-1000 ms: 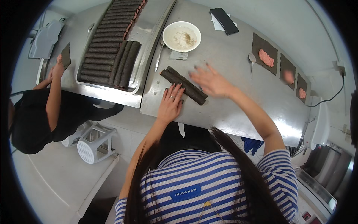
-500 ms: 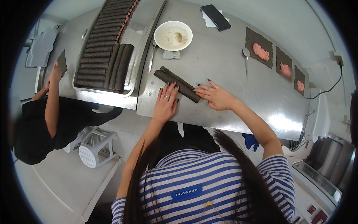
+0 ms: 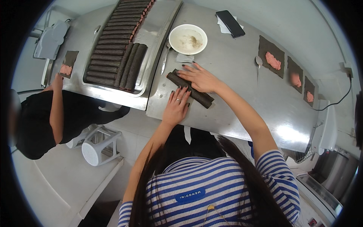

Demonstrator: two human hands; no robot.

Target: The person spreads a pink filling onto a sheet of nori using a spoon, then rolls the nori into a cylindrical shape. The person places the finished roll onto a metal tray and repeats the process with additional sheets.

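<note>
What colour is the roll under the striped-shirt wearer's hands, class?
The roll is very dark, nearly black; the head view shows it best.

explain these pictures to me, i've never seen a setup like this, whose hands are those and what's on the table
There's no robot here: a person works bare-handed, seen from above by a wide fisheye camera on their head, so straight edges look bent. The left hand rests its fingers on a dark roll; the right hand lies spread over its upper end. Neither grips it. On the metal table are a white bowl, a black phone and dark sheets bearing pink filling. Left is a tray of rolls, with a co-worker beyond.
</note>
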